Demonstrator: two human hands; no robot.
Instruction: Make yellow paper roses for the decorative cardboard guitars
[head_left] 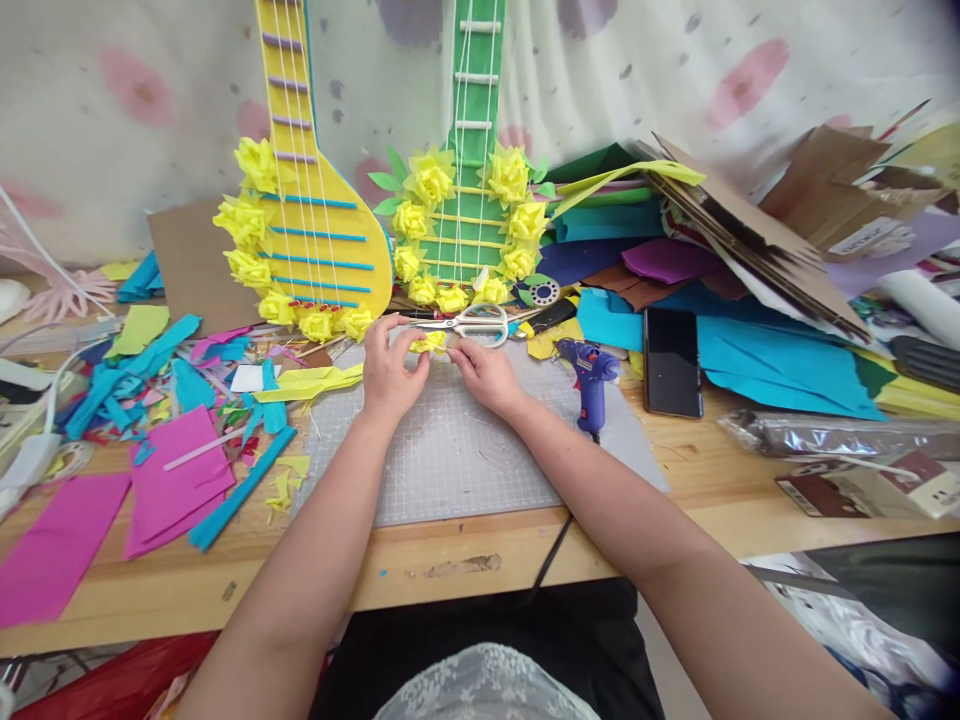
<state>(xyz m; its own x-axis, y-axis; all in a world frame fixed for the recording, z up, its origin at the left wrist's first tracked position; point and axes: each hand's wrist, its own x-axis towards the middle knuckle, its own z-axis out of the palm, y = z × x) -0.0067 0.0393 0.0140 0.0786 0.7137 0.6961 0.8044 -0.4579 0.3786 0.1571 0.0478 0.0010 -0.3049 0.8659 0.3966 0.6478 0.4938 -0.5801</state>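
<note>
Over the grey cutting mat (465, 455), a small yellow paper flower (430, 342) sits between my two hands. My left hand (394, 368) is closed, with thumb and fingers curled at the flower's left side. A pinch of thumb and fingertips closes my right hand (484, 372) on a thin stick-like piece at the flower's right side; its far end is hidden. Just behind the hands lie scissors (484, 322) with pale handles. A yellow paper guitar (334, 240) and a green one (474, 165), both edged with yellow paper flowers, stand upright at the back.
On the mat's right rests a blue glue gun (591, 385), its cord running off the front edge. Beyond it are a phone (673, 362), blue paper sheets (780, 365) and piled cardboard (757, 235). Paper scraps and pink sheets (184, 475) cover the left side.
</note>
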